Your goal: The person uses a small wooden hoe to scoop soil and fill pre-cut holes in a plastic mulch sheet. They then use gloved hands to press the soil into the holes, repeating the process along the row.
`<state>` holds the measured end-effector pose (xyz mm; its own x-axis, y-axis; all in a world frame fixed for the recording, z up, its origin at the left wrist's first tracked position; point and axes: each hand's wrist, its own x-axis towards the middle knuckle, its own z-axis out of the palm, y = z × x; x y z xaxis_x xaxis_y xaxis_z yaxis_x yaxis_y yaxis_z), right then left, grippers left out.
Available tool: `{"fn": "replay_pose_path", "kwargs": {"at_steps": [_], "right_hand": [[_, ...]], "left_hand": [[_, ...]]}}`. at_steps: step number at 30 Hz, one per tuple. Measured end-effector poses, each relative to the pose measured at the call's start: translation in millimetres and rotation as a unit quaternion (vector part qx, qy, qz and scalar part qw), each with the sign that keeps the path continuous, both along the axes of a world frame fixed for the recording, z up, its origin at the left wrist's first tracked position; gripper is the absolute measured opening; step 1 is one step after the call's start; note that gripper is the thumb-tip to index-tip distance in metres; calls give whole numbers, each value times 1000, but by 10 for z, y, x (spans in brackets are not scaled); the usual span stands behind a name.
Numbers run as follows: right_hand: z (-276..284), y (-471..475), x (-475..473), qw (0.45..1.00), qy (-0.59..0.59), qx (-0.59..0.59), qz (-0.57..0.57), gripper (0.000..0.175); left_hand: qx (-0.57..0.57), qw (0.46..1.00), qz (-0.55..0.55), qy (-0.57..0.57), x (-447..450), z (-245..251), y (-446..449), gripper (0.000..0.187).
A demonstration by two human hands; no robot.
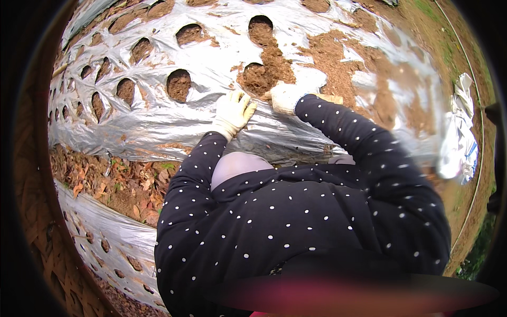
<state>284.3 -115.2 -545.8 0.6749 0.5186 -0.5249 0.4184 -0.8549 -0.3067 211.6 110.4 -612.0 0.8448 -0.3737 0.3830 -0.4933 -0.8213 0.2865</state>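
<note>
Silver plastic mulch film (pixel 222 63) with many round holes covers a raised soil bed before me. My left hand (pixel 233 113), in a pale glove, rests on the film just below a soil-filled hole (pixel 255 75), its fingers bent a little. My right hand (pixel 284 97), in a white knitted glove, is at the lower right edge of that same hole. A light wooden piece (pixel 332 98), perhaps a tool handle, shows from behind the right wrist; whether the right hand grips it cannot be made out. Loose brown soil (pixel 277 63) lies spread from this hole up to the one above.
More soil (pixel 336 59) is scattered over the film at right. A crumpled white plastic sack (pixel 459 134) lies at the far right, beside a thin pale line (pixel 480 119). Dry leaves (pixel 138 190) fill the furrow at lower left, with a second film-covered bed (pixel 115 226) beyond.
</note>
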Motion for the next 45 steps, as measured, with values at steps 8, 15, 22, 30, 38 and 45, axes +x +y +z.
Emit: {"fn": "replay_pose_path", "kwargs": {"at_steps": [8, 15, 22, 30, 38, 45], "right_hand": [[-338, -232, -376, 994, -73, 74, -17, 43], [266, -810, -226, 940, 160, 215, -212, 44], [671, -1708, -55, 957, -63, 67, -274, 49], [290, -855, 296, 955, -276, 72, -76, 64], [65, 458, 446, 994, -77, 78, -1, 53], [-177, 756, 523, 991, -121, 35, -37, 38]], "left_hand": [[-31, 999, 3, 9, -21, 29, 35, 44], [-25, 999, 12, 32, 35, 74, -29, 50], [24, 992, 52, 115, 125, 105, -109, 55], [-13, 995, 66, 69, 98, 42, -95, 47], [-76, 996, 43, -5, 104, -68, -48, 20], [-80, 996, 43, 24, 159, -114, -53, 27]]}}
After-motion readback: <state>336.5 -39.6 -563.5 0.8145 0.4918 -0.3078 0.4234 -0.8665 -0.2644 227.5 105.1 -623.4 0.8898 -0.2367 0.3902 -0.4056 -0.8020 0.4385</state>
